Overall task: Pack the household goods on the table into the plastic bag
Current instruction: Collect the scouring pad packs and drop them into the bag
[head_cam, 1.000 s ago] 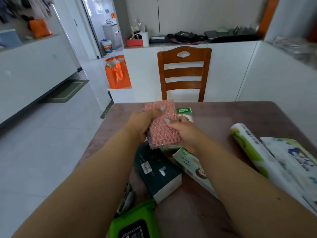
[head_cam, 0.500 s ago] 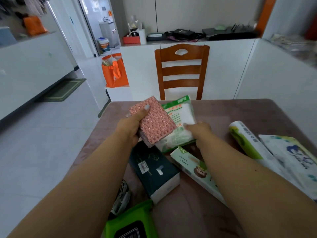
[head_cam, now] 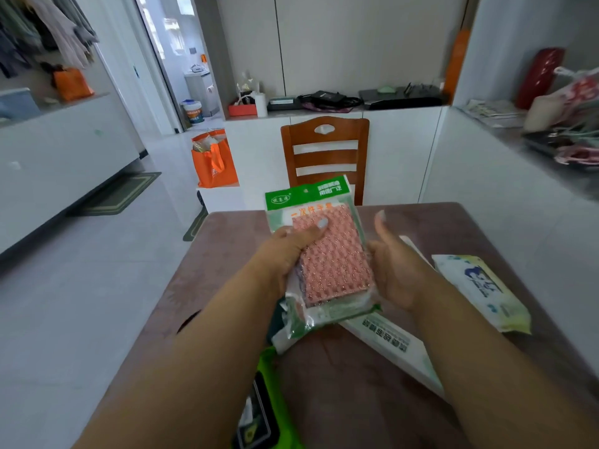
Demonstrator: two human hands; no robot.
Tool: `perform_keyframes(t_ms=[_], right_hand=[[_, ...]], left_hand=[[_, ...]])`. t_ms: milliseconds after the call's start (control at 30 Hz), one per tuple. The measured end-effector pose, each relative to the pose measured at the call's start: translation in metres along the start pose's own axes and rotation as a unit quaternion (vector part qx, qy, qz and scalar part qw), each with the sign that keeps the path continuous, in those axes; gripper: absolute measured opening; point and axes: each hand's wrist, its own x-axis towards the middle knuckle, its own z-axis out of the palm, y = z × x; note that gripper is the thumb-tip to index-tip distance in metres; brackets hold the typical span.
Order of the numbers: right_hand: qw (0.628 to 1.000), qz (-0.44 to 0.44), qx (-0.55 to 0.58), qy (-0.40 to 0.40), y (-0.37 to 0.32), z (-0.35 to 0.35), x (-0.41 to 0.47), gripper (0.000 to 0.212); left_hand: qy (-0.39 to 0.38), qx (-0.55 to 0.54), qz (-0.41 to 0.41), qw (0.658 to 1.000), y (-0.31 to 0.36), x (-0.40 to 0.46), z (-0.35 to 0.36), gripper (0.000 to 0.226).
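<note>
A pink scrub sponge (head_cam: 335, 264) lies stacked on a green-and-white packet of disposable gloves (head_cam: 308, 197), both raised above the brown table (head_cam: 470, 228). My left hand (head_cam: 288, 251) grips the stack from the left, thumb pressed on the sponge. My right hand (head_cam: 393, 267) supports the stack's right edge from beneath, its thumb lifted. Under the stack on the table lie a long white-and-green box (head_cam: 393, 346), a white wipes pack (head_cam: 483, 288) to the right and a bright green pack (head_cam: 269, 400) near me. No plastic bag for packing shows on the table.
A wooden chair (head_cam: 325, 150) stands at the table's far side. An orange tote (head_cam: 214, 163) sits on the floor to the left. White cabinets run behind, and a counter on the right carries bags (head_cam: 573, 115).
The glove packet went from my right hand's grip at the table to under the sponge; both are now lifted and held together. The view tilted upward.
</note>
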Motion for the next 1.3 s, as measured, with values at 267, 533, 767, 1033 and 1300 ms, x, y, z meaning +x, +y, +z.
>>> perform_keyframes(t_ms=[267,533,767,1033,1300], right_hand=[[0.999,0.028,0.013,0.025,0.037,0.035,-0.085,0.073],[0.992,0.017,0.12,-0.035,0.059,0.093,-0.167,0.053],[0.994,0.023,0.1,-0.046,0.071,0.149,-0.235,0.043],[0.976,0.108,0.061,-0.178,0.093,0.198,-0.299,0.023],[0.958,0.248,-0.043,-0.136,0.152,0.252,-0.285,0.04]], left_hand=[[0.039,0.096,0.064,0.993,-0.025,-0.095,0.017,0.074],[0.116,0.193,0.089,0.97,-0.008,-0.218,-0.012,0.057],[0.236,0.209,0.082,0.946,0.001,-0.325,-0.063,0.05],[0.379,0.298,0.018,0.876,-0.02,-0.429,-0.159,0.054],[0.31,0.551,-0.221,0.742,-0.063,-0.473,-0.207,0.078]])
